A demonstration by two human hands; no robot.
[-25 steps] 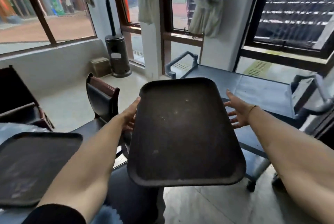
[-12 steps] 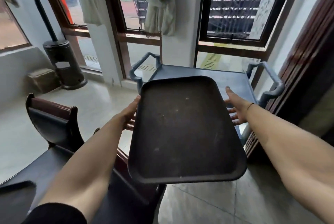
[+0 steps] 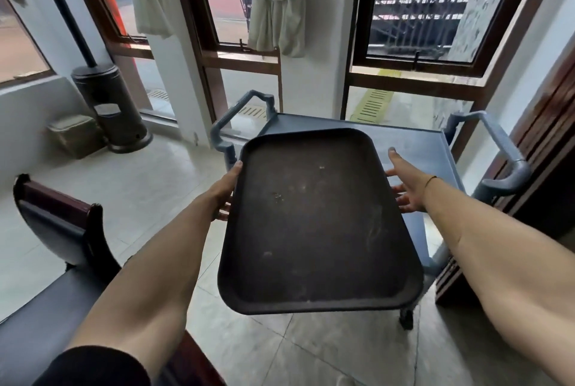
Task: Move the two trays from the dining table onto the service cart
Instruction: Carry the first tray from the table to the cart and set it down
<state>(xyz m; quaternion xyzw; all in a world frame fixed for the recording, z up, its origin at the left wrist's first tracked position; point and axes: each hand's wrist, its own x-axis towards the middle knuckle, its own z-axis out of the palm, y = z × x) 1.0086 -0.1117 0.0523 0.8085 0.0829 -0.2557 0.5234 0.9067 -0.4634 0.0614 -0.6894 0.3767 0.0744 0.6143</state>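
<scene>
A dark brown rectangular tray [image 3: 314, 223] is held level in the air in front of me. My left hand [image 3: 224, 191] grips its left rim, fingers under it. My right hand [image 3: 407, 184] holds the right rim, thumb up and fingers under the edge. The grey service cart [image 3: 413, 149] stands just beyond, and the tray's far end overlaps the cart's top shelf in view. The cart has a curved handle at each end. The second tray and the dining table are out of view.
A dark chair [image 3: 59, 230] with a wooden frame stands at lower left, close to my left arm. A patio heater [image 3: 109, 105] and a small box [image 3: 73, 136] are by the windows at left. Wooden panelling [image 3: 541, 149] lines the right side beside the cart.
The view has swung right and forward, away from the table. The second tray has left the view. The held tray has come closer to the cart and now overlaps its top shelf.
</scene>
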